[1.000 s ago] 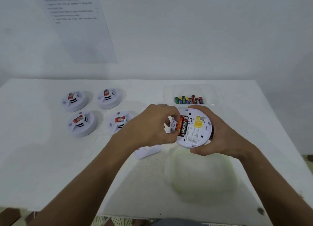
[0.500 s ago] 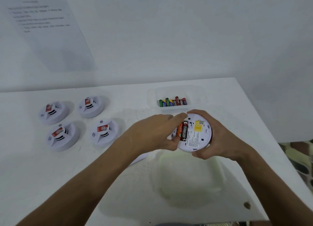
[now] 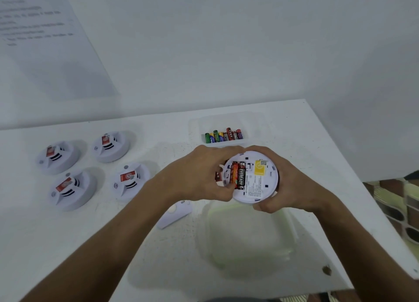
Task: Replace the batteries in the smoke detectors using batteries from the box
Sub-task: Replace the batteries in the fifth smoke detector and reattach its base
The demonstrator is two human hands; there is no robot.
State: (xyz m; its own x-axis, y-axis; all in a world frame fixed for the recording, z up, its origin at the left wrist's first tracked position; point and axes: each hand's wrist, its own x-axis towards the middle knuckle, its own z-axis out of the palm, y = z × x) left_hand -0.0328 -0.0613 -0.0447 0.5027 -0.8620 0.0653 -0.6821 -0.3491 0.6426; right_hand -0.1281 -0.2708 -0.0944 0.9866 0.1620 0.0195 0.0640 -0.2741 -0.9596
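Right hand grips upturned smoke detector above table. Left hand pinches at batteries in its open bay, apparently seating or pulling one; cannot tell which. Loose cover lies below. Four detectors wait left, seemingly untouched. Battery box just beyond hands, stocked. Judgement: first unit midway.

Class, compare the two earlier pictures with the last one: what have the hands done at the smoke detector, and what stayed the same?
The left hand shifted its fingertips over the batteries in the open compartment; nothing was taken out or let go. The right hand still holds the smoke detector back-side up. Four detectors and the battery box stayed put.
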